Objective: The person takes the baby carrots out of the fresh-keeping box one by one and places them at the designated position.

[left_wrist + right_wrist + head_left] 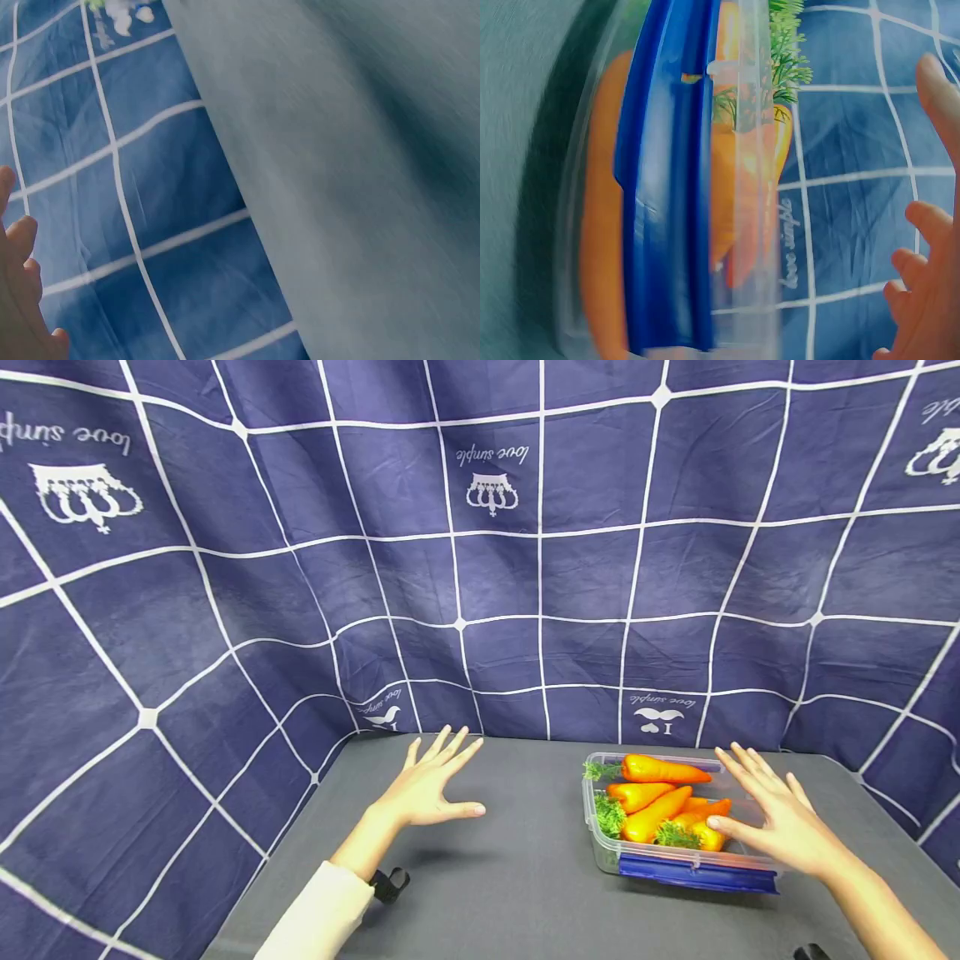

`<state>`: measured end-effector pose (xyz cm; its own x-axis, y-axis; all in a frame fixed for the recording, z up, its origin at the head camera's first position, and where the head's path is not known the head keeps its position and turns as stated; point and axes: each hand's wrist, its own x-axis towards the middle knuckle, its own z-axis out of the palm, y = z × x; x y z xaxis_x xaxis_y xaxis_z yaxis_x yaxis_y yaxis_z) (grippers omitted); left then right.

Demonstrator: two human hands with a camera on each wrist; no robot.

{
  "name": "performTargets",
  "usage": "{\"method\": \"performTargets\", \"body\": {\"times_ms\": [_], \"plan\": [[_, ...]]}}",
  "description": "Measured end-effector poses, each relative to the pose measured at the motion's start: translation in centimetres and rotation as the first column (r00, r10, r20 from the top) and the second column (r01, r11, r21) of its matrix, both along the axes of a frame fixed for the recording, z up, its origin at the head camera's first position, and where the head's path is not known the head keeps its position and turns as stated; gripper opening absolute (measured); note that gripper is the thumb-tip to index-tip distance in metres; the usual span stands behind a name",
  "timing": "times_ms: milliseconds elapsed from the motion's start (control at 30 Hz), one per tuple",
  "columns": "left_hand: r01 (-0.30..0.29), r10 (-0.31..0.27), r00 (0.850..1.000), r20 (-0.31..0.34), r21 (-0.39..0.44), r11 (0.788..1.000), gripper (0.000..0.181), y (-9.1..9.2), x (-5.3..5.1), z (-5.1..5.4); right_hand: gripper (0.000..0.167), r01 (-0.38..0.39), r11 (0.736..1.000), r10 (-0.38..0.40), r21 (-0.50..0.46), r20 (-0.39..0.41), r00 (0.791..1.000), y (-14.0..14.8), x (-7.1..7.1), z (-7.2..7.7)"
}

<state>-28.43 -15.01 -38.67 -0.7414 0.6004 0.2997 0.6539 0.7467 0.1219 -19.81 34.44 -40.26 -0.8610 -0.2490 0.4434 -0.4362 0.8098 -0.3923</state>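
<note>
A clear plastic container with a blue clip on its near side stands on the right half of the table. Several orange toy-like carrots with green tops fill it. My right hand hovers at the container's right side, fingers spread, holding nothing; in the right wrist view the blue clip lies left of the fingers. Over the left part of the table floats my left hand, fingers apart and nothing in it. In the left wrist view only part of that hand shows.
A grey table top spreads under both hands. Dark blue cloth with white grid lines hangs behind and along the left side. Black straps show near the wrists.
</note>
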Motion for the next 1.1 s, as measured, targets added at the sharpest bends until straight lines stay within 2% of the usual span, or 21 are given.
{"method": "performTargets", "body": {"times_ms": [100, 167, 300, 400, 500, 600, 833, 967, 1100], "plan": [[0.028, -0.028, 1.0, -0.003, 0.005, 1.0, 0.095, 1.9, -0.4, 0.0, 0.08, 0.048, 0.991, -0.053, -0.126, -0.033, 0.998, 0.4, 0.3, -1.2], [0.051, -0.051, 0.999, 0.008, 0.014, 0.999, 0.094, 3.5, -0.6, 0.1, 0.073, 0.103, 0.971, -0.111, -0.215, -0.026, 0.994, 0.7, 0.8, -2.1], [0.104, -0.104, 0.994, 0.019, 0.028, 0.994, 0.092, 7.0, -1.0, 0.1, 0.065, 0.244, 0.908, -0.236, -0.341, 0.064, 0.97, 1.1, 1.8, -4.0], [0.146, -0.147, 0.989, 0.027, 0.039, 0.988, 0.09, 9.8, -1.3, 0.1, 0.063, 0.324, 0.855, -0.288, -0.405, 0.149, 0.946, 1.3, 2.4, -5.4], [0.179, -0.181, 0.982, 0.054, 0.048, 0.983, 0.088, 12.4, -1.6, 0.1, 0.063, 0.363, 0.805, -0.308, -0.469, 0.192, 0.932, 1.3, 2.8, -6.6], [0.205, -0.21, 0.974, 0.087, 0.055, 0.977, 0.086, 14.8, -2.1, 0.1, 0.061, 0.365, 0.77, -0.315, -0.524, 0.186, 0.931, 1.1, 2.9, -7.6], [0.231, -0.235, 0.961, 0.146, 0.048, 0.972, 0.08, 19.3, -3.2, 0.0, 0.06, 0.374, 0.736, -0.342, -0.564, 0.167, 0.925, 1.1, 3.0, -8.9], [0.231, -0.239, 0.956, 0.17, 0.066, 0.971, 0.076, 21.3, -3.8, -0.1, 0.06, 0.377, 0.716, -0.355, -0.588, 0.157, 0.921, 1.0, 3.1, -9.1], [0.225, -0.236, 0.955, 0.178, 0.079, 0.971, 0.069, 22.9, -4.3, -0.5, 0.06, 0.355, 0.704, -0.342, -0.614, 0.145, 0.928, 0.9, 3.0, -9.2]]}}
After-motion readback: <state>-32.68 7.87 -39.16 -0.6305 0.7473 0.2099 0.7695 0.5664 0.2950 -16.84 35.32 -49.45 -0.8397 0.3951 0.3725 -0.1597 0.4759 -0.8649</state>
